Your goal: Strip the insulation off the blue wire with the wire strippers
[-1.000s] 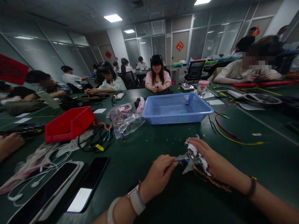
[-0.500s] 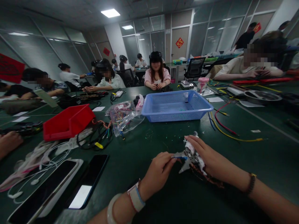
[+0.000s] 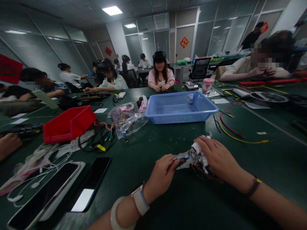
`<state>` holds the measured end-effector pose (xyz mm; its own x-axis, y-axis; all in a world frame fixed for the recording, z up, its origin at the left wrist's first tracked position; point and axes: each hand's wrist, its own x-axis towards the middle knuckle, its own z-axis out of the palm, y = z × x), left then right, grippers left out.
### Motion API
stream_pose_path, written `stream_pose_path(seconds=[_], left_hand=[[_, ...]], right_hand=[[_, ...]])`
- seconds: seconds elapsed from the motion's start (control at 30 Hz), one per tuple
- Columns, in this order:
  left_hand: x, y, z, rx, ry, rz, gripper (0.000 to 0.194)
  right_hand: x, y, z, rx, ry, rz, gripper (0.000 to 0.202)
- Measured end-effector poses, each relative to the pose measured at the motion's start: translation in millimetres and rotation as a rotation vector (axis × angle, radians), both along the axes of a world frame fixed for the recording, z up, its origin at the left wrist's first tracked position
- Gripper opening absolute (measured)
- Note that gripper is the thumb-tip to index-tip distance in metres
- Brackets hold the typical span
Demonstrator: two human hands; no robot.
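Observation:
In the head view, my right hand is wrapped round the white-covered handles of metal pliers, whose jaws point left. My left hand pinches a thin blue wire that runs into the pliers' jaws, its fingertips close to the jaw tips. Thin copper-coloured strands hang beneath the pliers and my right hand. Both hands are above the dark green table.
A blue basket stands beyond my hands. Left are a red bin, a clear bag of wires, a phone and earphones. Yellow and red wires lie right. People sit around the table.
The pliers' jaws have moved left and up and now lie closer to my left fingertips. Less blue wire shows between them. My right hand has shifted slightly right.

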<state>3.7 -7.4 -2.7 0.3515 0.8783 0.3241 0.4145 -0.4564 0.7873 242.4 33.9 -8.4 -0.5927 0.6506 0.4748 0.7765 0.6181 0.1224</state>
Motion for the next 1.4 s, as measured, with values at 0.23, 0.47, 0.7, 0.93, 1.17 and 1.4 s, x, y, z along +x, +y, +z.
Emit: stream_pose_path(seconds=[0.23, 0.47, 0.7, 0.93, 1.17, 1.4], left_hand=[[0.1, -1.3, 1.0, -0.011, 0.002, -0.012, 0.027], [0.0, -1.4, -0.4, -0.038, 0.07, -0.037, 0.02], [0.4, 0.3, 2.9, -0.029, 0.082, -0.005, 0.027], [0.9, -0.3, 1.1, -0.026, 0.104, -0.051, 0.025], [0.5, -0.6, 2.0, -0.024, 0.089, -0.07, 0.028], [0.3, -1.7, 3.4, -0.025, 0.089, -0.069, 0.028]], right_hand=[[-2.0, 0.2, 0.9, -0.006, -0.052, -0.039, 0.044], [-0.6, 2.3, 5.6, -0.036, -0.117, -0.036, 0.046], [-2.7, 5.5, 3.9, -0.023, -0.122, -0.104, 0.025], [1.2, 7.7, 2.4, -0.166, 0.037, -0.066, 0.04], [5.0, 6.6, -1.2, -0.338, 0.137, -0.028, 0.061], [4.3, 10.1, 0.7, -0.153, 0.057, 0.023, 0.046]])
